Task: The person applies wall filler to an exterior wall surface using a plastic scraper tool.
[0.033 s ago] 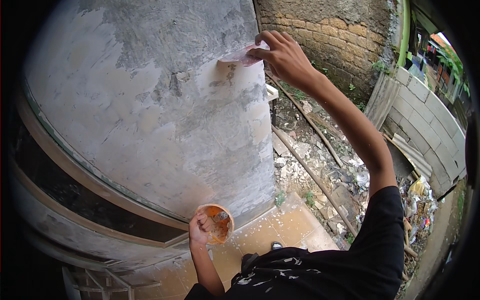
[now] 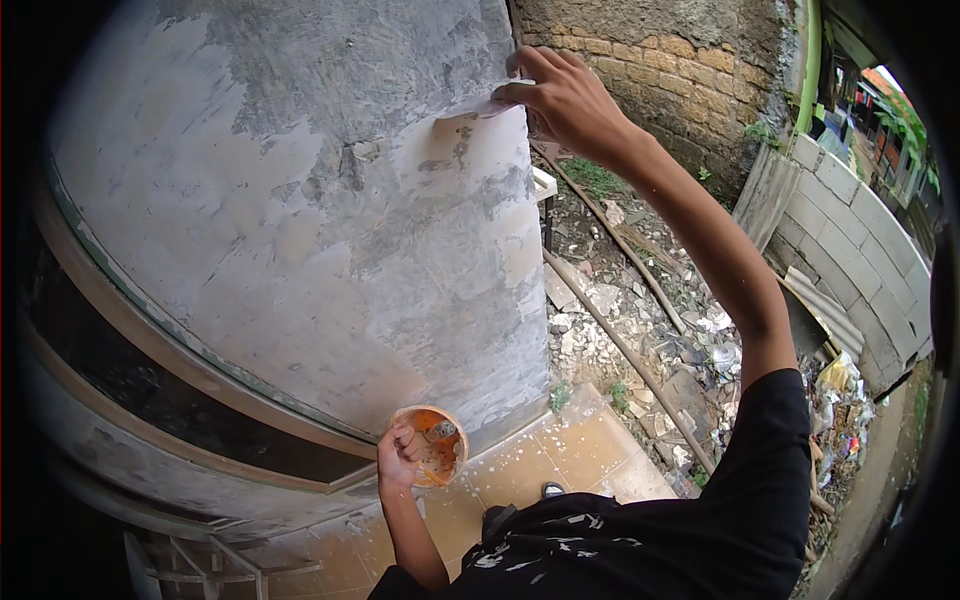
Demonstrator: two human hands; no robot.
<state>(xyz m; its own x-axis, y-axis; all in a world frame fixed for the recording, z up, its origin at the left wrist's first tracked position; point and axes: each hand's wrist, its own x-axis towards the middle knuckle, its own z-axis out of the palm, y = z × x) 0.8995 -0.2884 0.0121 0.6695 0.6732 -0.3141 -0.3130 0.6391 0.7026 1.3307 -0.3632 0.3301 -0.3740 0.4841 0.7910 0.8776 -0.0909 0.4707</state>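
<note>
- A dark window band [image 2: 150, 400] with a pale frame curves along the lower left of the frame, under the plastered surface
- The grey wall [image 2: 300, 200] fills the upper left and centre, patched with lighter smears of filler over rougher grey plaster
- The left hand [image 2: 400, 458] sits at the lower centre, fingers clamped around the rim of a small orange bowl [image 2: 440, 440] that is smeared inside with pale paste; the bowl is held just in front of the base of the wall
- Below the bowl, a tan tiled floor [image 2: 560, 450] speckled with white drips shows at the lower centre, with the person's dark, paint-flecked shirt [image 2: 650, 545] across the bottom edge
- The right hand [image 2: 565, 100] is raised at the upper centre, fingers closed on a thin flat scraper [image 2: 480, 106] whose blade lies against the wall near its right edge, at the top of a fresh pale patch
- The two hands are well apart, one low and one high
- Right of the wall, rubble and scrap [image 2: 640, 320] with long thin poles cover the ground at the centre right
- A brick wall [image 2: 650, 70] stands at the upper right, and a grey block wall [image 2: 860, 260] runs down the right edge
</note>
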